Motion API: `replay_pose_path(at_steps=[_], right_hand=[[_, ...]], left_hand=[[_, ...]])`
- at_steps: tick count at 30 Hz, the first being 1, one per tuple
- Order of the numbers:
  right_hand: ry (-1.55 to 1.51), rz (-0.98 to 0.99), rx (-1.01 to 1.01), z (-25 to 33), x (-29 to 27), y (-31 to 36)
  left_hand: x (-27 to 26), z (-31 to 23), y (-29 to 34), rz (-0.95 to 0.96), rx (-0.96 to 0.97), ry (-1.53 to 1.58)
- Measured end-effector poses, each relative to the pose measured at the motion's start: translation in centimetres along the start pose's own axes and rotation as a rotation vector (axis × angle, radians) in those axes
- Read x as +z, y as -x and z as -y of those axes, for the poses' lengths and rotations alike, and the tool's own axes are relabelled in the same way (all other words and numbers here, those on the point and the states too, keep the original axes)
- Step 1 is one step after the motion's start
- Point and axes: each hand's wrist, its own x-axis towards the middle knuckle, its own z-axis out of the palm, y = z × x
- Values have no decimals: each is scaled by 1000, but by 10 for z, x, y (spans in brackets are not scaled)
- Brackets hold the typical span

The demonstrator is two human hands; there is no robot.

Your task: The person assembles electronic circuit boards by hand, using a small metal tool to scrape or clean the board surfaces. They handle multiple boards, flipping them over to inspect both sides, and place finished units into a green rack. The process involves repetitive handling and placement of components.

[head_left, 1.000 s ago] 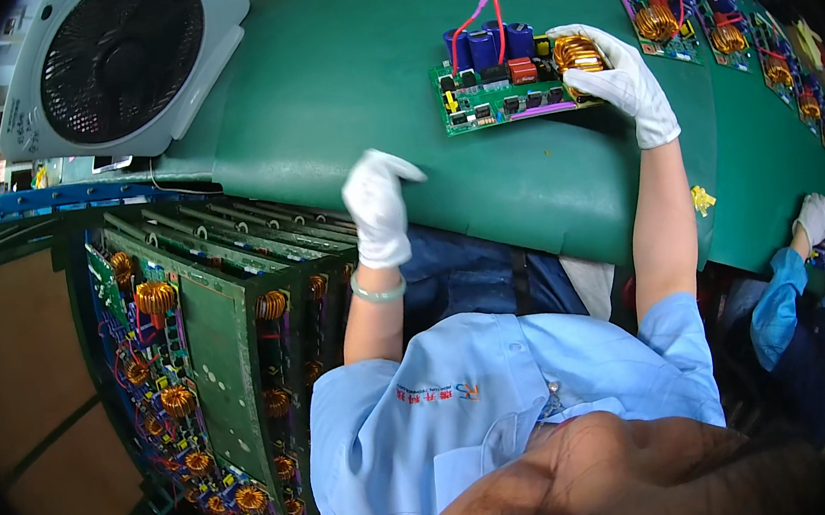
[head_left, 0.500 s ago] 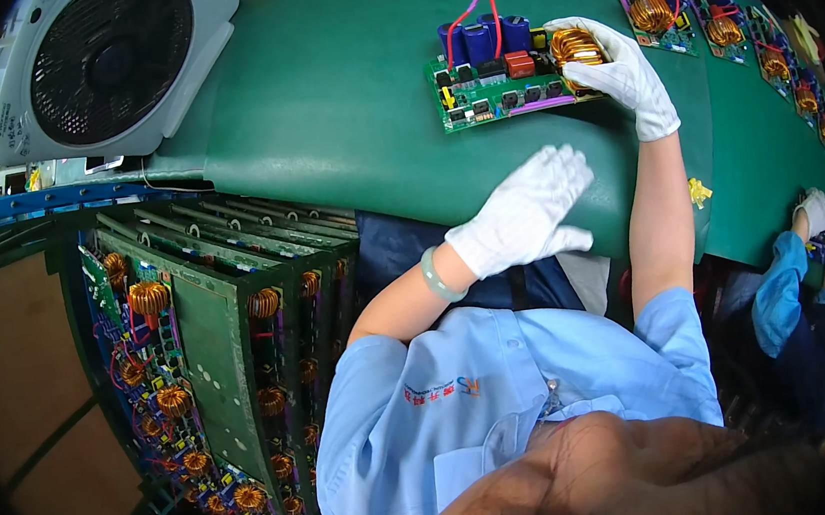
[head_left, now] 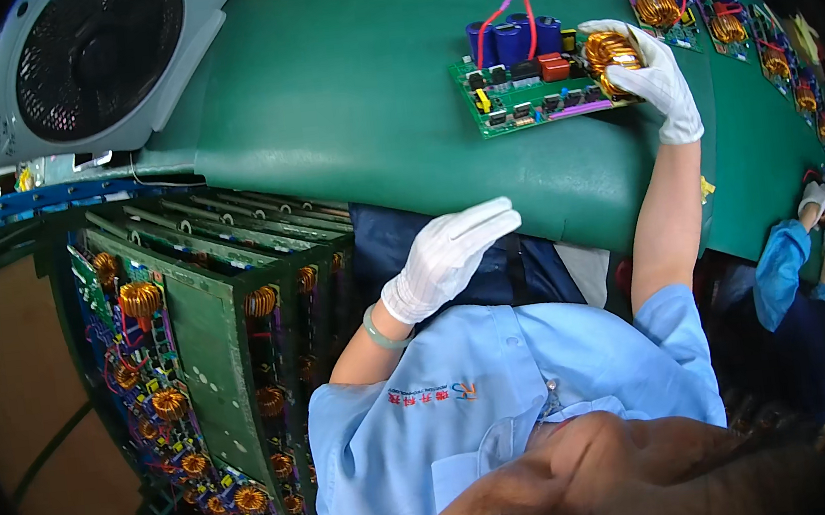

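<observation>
On the green tabletop (head_left: 365,92) stands a green circuit board (head_left: 518,111) with blue capacitors (head_left: 514,43), a red block component and red wires rising from it. At its right end sits a copper-wound toroidal coil (head_left: 610,58). My right hand (head_left: 660,81), in a white glove, wraps its fingers and thumb around this coil. My left hand (head_left: 453,258), gloved in white too, is held in front of the table's near edge, apart from the board. Its fingers are stretched out and it holds nothing.
A grey fan (head_left: 106,63) stands at the far left. Below it, a green rack (head_left: 214,379) carries several boards with coils. More circuit boards (head_left: 659,0) line the table's right side. Farther right, a co-worker's gloved hands (head_left: 817,200) work near the table edge.
My left hand has drawn back to the left and nearer my body, off the table edge. The board has shifted a little to the right with my right hand on its coil.
</observation>
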Motion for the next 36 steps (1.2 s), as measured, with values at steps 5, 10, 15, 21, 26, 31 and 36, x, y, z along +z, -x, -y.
replay_pose_path(at_steps=[5, 10, 15, 21, 26, 31, 36], right_hand=[[-151, 2, 30, -7, -6, 9], [-131, -52, 15, -23, -20, 13], [-74, -57, 33, -29, -24, 13], [-57, -78, 6, -33, -25, 12], [-64, -64, 27, -30, -29, 17], [-38, -90, 21, -30, -23, 10], [-104, -56, 58, -26, -24, 8]], left_hand=[[0, 7, 2, -14, -26, 136], [1, 8, 19, 20, -81, 170], [1, 10, 30, -12, -143, 168], [-11, 13, 23, -26, -17, 140], [-23, 13, 15, -43, -120, 192], [-31, 17, -10, -249, -213, 53], [-19, 52, -58, -281, -198, -231]])
